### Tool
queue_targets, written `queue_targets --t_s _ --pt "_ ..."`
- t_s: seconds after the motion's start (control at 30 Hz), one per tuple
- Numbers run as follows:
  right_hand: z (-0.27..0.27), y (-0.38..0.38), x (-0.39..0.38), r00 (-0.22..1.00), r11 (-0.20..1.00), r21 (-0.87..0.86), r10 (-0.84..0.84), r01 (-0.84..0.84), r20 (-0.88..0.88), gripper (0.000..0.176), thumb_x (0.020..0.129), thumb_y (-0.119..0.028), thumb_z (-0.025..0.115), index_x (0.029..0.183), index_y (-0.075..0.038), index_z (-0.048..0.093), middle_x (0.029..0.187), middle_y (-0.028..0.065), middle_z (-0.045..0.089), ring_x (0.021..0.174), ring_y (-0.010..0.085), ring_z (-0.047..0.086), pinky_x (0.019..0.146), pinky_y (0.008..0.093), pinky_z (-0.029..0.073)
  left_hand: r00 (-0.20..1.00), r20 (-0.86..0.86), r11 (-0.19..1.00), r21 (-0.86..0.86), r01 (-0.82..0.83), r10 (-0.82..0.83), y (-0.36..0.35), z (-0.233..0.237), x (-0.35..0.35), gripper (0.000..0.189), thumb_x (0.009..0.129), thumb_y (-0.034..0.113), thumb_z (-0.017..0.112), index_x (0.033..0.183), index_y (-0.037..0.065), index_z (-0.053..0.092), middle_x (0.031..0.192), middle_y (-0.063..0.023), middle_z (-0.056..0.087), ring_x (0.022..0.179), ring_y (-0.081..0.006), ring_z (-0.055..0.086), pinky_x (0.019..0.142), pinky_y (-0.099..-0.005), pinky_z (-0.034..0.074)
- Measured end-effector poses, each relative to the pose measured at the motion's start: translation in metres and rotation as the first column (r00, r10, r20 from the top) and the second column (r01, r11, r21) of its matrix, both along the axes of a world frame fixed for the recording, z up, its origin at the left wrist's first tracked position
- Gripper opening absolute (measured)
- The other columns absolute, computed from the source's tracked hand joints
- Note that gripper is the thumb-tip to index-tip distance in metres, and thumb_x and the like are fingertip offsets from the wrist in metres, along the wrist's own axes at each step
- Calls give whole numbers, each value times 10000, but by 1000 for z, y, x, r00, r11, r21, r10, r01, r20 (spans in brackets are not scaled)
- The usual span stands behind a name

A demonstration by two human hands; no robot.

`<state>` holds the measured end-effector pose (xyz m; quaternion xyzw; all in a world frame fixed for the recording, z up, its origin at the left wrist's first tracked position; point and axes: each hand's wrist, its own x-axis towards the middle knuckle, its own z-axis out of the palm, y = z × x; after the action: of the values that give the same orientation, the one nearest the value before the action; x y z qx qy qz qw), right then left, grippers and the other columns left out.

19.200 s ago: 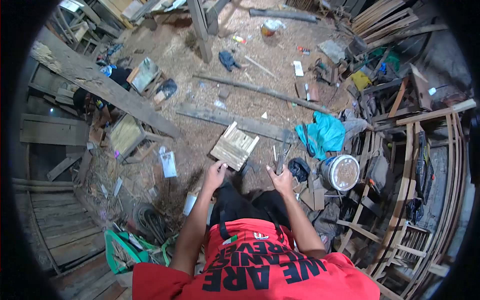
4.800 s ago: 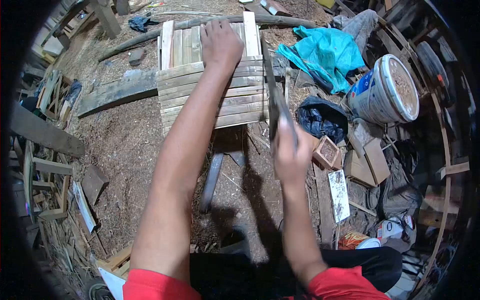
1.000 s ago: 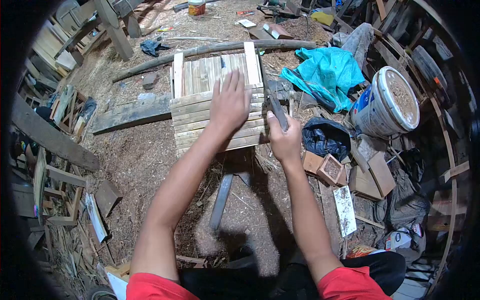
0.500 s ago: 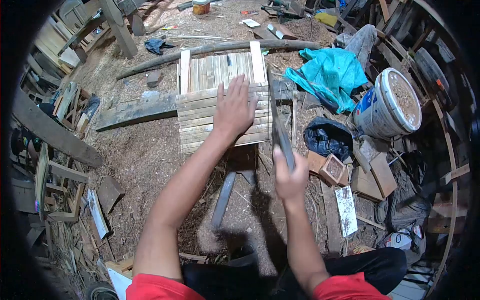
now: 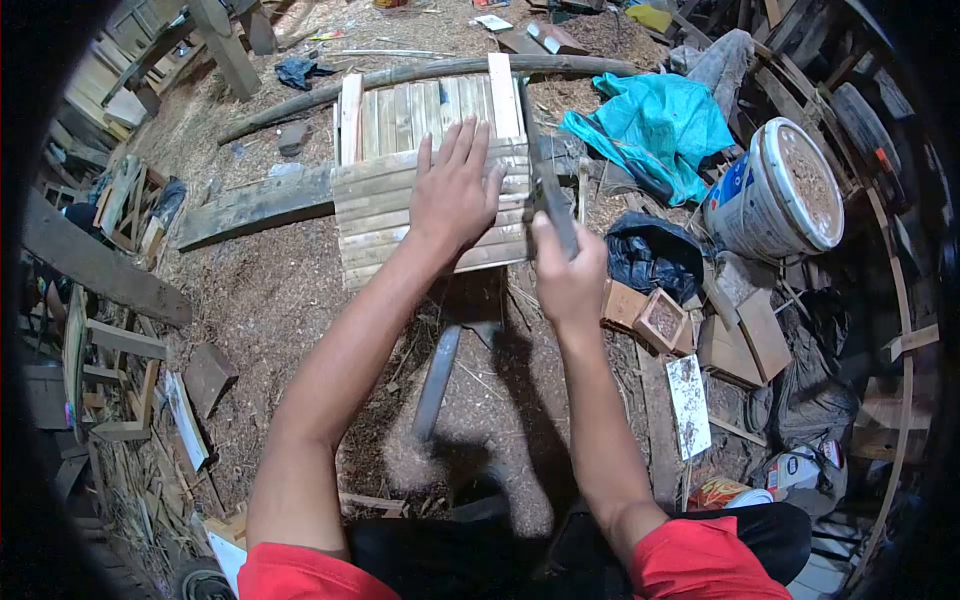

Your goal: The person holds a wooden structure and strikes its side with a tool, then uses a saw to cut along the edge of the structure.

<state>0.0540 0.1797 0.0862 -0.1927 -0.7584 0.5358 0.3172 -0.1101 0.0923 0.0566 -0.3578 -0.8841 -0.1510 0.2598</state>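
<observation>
A box-like wooden piece of narrow slats rests on a support in front of me, with two pale upright strips at its far side. My left hand lies flat on the slats, fingers spread and pointing away from me. Closed around the near end of a handsaw is my right hand. The dark saw blade runs along the right edge of the slats, seen nearly edge-on. My fingers hide its handle, and the teeth cannot be made out.
A dark plank extends left from under the piece, and a curved pole lies behind it. On the right are a teal tarp, a bucket of sawdust, a black bag and wood blocks. Sawdust covers the ground.
My right hand has moved forward with the handsaw along the right edge of the slats. The left hand keeps its place on them. The whole view has shifted slightly.
</observation>
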Motion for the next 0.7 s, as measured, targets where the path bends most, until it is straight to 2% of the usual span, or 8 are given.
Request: queue_targets --t_s 0.03,0.17,0.23,0.37,0.43,0.5,0.63,0.7 --pt "3 -4 5 1000 999 47 2 -1 -27 360 945 -256 627 702 -1 554 547 57 470 512 128 432 487 345 351 1000 -7 1000 5 2 -2 0 2 -2 616 1011 419 421 1486 28 391 1551 -149 391 1450 -290 343 1202 -517 200" --pt "-11 -43 85 998 991 -117 -59 57 -8 298 928 -216 635 720 -7 592 553 12 478 515 96 443 483 316 353 999 -31 1000 22 -15 15 3 -4 -7 607 1009 404 409 1489 32 386 1555 -151 384 1459 -289 328 1202 -516 199" --pt "4 -35 79 1000 987 -160 13 -13 1 300 930 -224 637 716 -16 600 549 3 483 520 96 455 485 303 350 1000 -3 1000 4 -25 25 4 -8 -3 603 1011 397 399 1490 33 383 1557 -155 380 1463 -291 321 1202 -518 197" --pt "23 -38 42 989 990 -49 135 -133 53 302 936 -244 654 732 -30 590 544 38 503 510 108 466 474 316 358 998 48 999 -2 -36 36 11 14 -27 598 1013 398 388 1486 32 386 1556 -162 379 1464 -301 316 1195 -540 198" --pt "9 -38 50 998 996 -87 33 -29 51 290 937 -243 665 746 -37 595 564 14 513 512 88 457 471 302 354 995 85 998 -20 -54 55 14 21 -28 598 1014 401 391 1484 31 388 1555 -161 382 1464 -301 315 1193 -547 196" --pt "5 -25 72 998 962 -270 44 -34 32 280 942 -243 668 759 -44 596 587 -18 511 532 62 448 486 282 359 997 57 998 -19 -52 53 11 14 -15 596 1014 408 396 1476 30 398 1562 -157 372 1470 -303 307 1191 -555 189" --pt "-27 -22 99 977 955 -211 214 -210 -3 228 938 -211 683 805 -51 589 592 -24 505 539 71 468 508 265 369 998 25 998 -32 -49 50 7 0 3 595 1015 409 402 1475 31 400 1573 -152 354 1474 -301 301 1196 -552 171" --pt "-44 -25 92 990 987 -87 133 -136 -40 225 932 -200 694 814 -42 585 575 26 524 508 122 494 504 287 389 998 18 998 -25 -58 58 6 1 0 597 1016 410 402 1477 31 399 1571 -150 358 1474 -297 301 1200 -547 164"
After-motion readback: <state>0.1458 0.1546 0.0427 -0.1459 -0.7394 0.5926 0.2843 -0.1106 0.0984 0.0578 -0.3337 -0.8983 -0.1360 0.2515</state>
